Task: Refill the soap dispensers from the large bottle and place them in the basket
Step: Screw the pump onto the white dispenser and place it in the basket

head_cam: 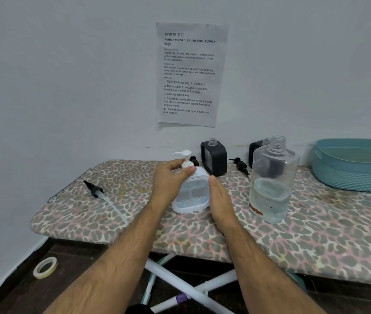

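White dispenser (191,191): stands upright on the leopard-print surface (316,241), between both hands; long axis vertical, spout pointing left.
Left hand (168,184): fingers curled around the pump collar, nearest the top.
Right hand (222,200): fingers straight, flat against the dispenser's right side, gripping nothing.
Large bottle (273,180): uncapped, just right.
Basket (354,164): far right.

Centre: white soap dispenser (191,191) stands hemmed between left hand (168,184) and right hand (222,200).
Right of centre: large bottle (272,182) blocks the way toward the basket (357,175).
Left: pump with tube (103,196) lies across the ironing board (89,214).
Lower right: bare board.
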Demonstrator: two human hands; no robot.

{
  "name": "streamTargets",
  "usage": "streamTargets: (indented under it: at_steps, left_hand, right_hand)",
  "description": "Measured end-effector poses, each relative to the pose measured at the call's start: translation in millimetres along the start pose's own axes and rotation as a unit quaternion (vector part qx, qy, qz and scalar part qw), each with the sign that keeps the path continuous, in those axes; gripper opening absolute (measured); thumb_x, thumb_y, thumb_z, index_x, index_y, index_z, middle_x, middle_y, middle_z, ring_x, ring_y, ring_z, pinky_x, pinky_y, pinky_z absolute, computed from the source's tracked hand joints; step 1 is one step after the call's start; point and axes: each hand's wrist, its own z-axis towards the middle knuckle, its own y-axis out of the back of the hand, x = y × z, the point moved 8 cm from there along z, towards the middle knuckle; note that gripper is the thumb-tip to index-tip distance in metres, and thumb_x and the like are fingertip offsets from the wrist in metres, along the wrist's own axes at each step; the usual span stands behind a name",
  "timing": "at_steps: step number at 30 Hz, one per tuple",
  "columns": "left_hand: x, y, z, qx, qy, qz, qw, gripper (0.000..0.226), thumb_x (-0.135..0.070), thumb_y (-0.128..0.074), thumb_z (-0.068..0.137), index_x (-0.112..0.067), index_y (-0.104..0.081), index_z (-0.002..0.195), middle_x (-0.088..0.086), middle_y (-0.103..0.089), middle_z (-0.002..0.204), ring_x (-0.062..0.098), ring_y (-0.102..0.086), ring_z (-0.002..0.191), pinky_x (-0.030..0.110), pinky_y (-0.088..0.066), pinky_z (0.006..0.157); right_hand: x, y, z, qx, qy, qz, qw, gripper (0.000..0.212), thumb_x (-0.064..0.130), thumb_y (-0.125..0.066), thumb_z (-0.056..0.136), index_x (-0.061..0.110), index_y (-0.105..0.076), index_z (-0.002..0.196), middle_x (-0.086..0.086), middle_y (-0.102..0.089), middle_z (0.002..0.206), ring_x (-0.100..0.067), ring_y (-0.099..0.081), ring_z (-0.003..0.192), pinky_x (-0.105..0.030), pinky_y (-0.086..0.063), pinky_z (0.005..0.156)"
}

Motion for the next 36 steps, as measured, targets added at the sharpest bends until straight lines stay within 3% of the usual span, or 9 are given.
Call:
streamTargets:
  at_steps: [3,8,12,16,20,22,26,32,36]
  left_hand:
    - [-2.5,-1.7,0.0,0.034,-0.006,0.004,0.999,0.016,-0.027,-0.075,0.085,-0.025,-0.077,0.101,-0.008,-0.077,0.093,0.01,-0.072,0.09,0.044,-0.056,0.092]
    - [0.9,-1.9,-0.3,0.096,0.004,-0.004,0.995,0.044,-0.023,-0.066,0.094,-0.013,-0.056,0.135,-0.003,-0.067,0.121,0.01,-0.064,0.114,0.032,-0.051,0.1]
    - [-2.2,-8.4,-1.8,0.128,0.017,-0.011,0.992,0.023,-0.023,-0.052,0.101,-0.017,-0.068,0.116,-0.003,-0.073,0.11,0.007,-0.068,0.098,0.023,-0.052,0.087]
    - [-9.1,-16.2,4.3,0.098,-0.018,0.056,0.993,0.042,-0.053,-0.056,0.094,-0.014,-0.071,0.099,0.003,-0.069,0.086,0.01,-0.059,0.077,0.03,-0.045,0.077]
    - [-0.7,-12.5,11.1,0.055,0.008,0.057,0.997,0.045,-0.051,-0.072,0.083,-0.019,-0.071,0.115,-0.021,-0.066,0.108,0.003,-0.063,0.101,0.033,-0.05,0.097]
    - [-0.3,-3.4,11.2,0.017,0.004,0.046,0.999,0.052,-0.05,-0.078,0.077,-0.016,-0.072,0.116,-0.015,-0.069,0.112,0.006,-0.064,0.102,0.034,-0.051,0.097]
    - [3.4,3.7,9.0,0.011,0.013,-0.035,0.999,0.032,-0.027,-0.082,0.079,-0.018,-0.069,0.108,-0.001,-0.075,0.093,0.016,-0.071,0.091,0.031,-0.056,0.084]
    - [2.9,-0.8,6.3,0.087,0.019,-0.018,0.996,0.032,-0.024,-0.062,0.095,-0.014,-0.061,0.126,-0.005,-0.072,0.109,0.007,-0.069,0.101,0.028,-0.054,0.093]
    - [-0.4,-9.7,3.2,0.105,0.018,0.01,0.994,0.028,-0.028,-0.049,0.098,-0.016,-0.068,0.114,-0.003,-0.071,0.11,0.013,-0.064,0.103,0.031,-0.047,0.094]
  right_hand:
    - [0.9,-1.6,0.5,0.003,0.001,-0.013,1.0,0.057,0.063,-0.026,0.098,0.028,-0.061,0.127,0.004,-0.069,0.11,-0.007,-0.067,0.097,-0.019,-0.055,0.074]
    - [-0.1,0.0,3.7,-0.007,-0.002,-0.009,1.0,0.053,0.058,-0.031,0.101,0.025,-0.062,0.129,0.004,-0.069,0.113,-0.007,-0.067,0.099,-0.018,-0.055,0.075]
    - [0.0,0.6,3.7,-0.014,0.004,-0.005,1.0,0.05,0.054,-0.034,0.102,0.022,-0.064,0.125,0.004,-0.07,0.108,-0.008,-0.068,0.096,-0.016,-0.054,0.07]
    - [-0.1,0.4,3.5,-0.014,0.011,0.004,1.0,0.048,0.053,-0.035,0.102,0.023,-0.065,0.124,0.004,-0.071,0.108,-0.01,-0.068,0.099,-0.026,-0.057,0.082]
    - [2.1,0.4,1.6,-0.007,0.016,0.007,1.0,0.041,0.049,-0.036,0.103,0.025,-0.067,0.118,0.003,-0.072,0.102,-0.01,-0.07,0.091,-0.024,-0.058,0.075]
    - [3.6,-0.3,1.0,-0.01,0.024,-0.002,1.0,0.037,0.047,-0.038,0.103,0.028,-0.067,0.114,0.004,-0.072,0.1,-0.01,-0.07,0.091,-0.025,-0.058,0.074]
    - [3.7,-0.4,0.6,-0.01,0.029,-0.006,1.0,0.036,0.047,-0.039,0.103,0.029,-0.069,0.112,0.004,-0.072,0.099,-0.011,-0.07,0.091,-0.027,-0.058,0.074]
    - [5.5,-0.5,-0.6,-0.008,0.031,-0.003,0.999,0.036,0.045,-0.039,0.104,0.027,-0.068,0.112,0.004,-0.072,0.099,-0.01,-0.07,0.09,-0.02,-0.056,0.07]
    - [5.7,-0.2,-0.6,-0.008,0.031,0.001,0.999,0.036,0.043,-0.039,0.104,0.024,-0.068,0.114,0.003,-0.071,0.1,-0.011,-0.069,0.091,-0.019,-0.055,0.068]
